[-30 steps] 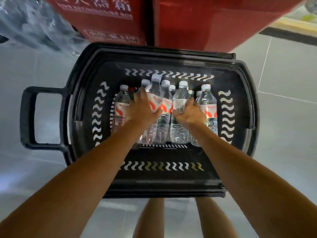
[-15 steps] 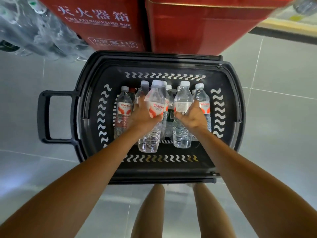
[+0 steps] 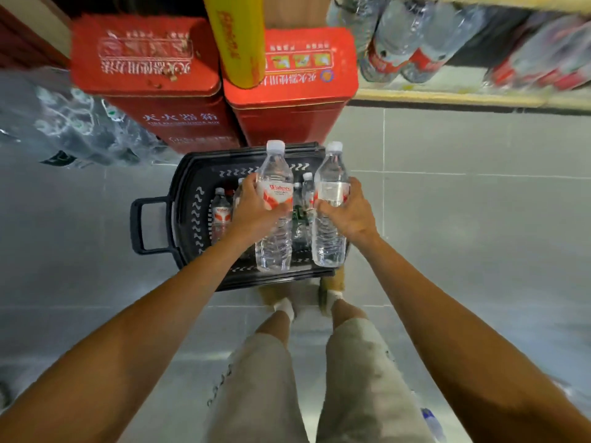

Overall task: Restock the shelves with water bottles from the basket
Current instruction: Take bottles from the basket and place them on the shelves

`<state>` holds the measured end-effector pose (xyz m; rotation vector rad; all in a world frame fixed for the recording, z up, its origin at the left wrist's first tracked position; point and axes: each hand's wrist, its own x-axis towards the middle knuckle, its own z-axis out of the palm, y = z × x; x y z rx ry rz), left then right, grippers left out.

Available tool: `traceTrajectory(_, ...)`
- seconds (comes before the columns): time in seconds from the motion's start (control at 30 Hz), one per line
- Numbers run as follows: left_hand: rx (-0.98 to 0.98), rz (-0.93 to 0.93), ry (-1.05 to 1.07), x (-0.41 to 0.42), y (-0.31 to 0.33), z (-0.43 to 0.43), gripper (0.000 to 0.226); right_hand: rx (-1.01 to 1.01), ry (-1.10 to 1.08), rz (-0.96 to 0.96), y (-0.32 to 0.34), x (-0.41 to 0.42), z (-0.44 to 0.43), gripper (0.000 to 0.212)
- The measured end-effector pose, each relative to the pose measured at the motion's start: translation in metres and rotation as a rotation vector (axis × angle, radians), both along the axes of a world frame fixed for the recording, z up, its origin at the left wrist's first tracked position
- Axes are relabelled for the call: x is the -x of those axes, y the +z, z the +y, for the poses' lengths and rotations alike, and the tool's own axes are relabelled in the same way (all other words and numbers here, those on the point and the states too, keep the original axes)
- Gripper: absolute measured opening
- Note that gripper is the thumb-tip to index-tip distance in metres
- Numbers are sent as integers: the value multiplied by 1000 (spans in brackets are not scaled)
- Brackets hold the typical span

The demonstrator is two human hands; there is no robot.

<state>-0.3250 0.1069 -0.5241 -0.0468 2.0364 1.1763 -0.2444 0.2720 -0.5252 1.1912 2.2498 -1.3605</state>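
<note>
My left hand (image 3: 256, 212) grips a clear water bottle (image 3: 274, 251) with a red and white label around its middle, upright above the basket. A second water bottle (image 3: 329, 244) is held upright the same way by my right hand (image 3: 351, 215). Both bottles hang over the black plastic basket (image 3: 188, 193) on the floor, which still holds several bottles (image 3: 220, 212). At the upper right, a shelf (image 3: 447, 97) carries several bottles lying in a row.
Two red fire extinguisher boxes (image 3: 179, 123) stand right behind the basket, with a yellow roll (image 3: 236, 39) above them. Plastic-wrapped bottle packs (image 3: 73, 123) lie at the left. The basket's handle (image 3: 140, 225) sticks out to the left. Grey tiled floor surrounds my legs.
Both hands have lifted their bottles up out of the basket. The view has pulled back and up, so the shelf at the upper right now shows.
</note>
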Motion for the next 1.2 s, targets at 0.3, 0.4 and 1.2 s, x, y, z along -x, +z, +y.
traceTrajectory(0.3, -61, 165, -115, -17, 115, 85, 85, -87, -51, 148, 126, -25, 93, 60)
traceTrajectory(0.4, -66, 168, -114, -13, 136, 131, 88, -108, -55, 206, 150, -19, 142, 64)
traceTrajectory(1.2, -256, 443, 342, 105, 134, 436, 67, -33, 126, 289, 137, 135, 441, 51)
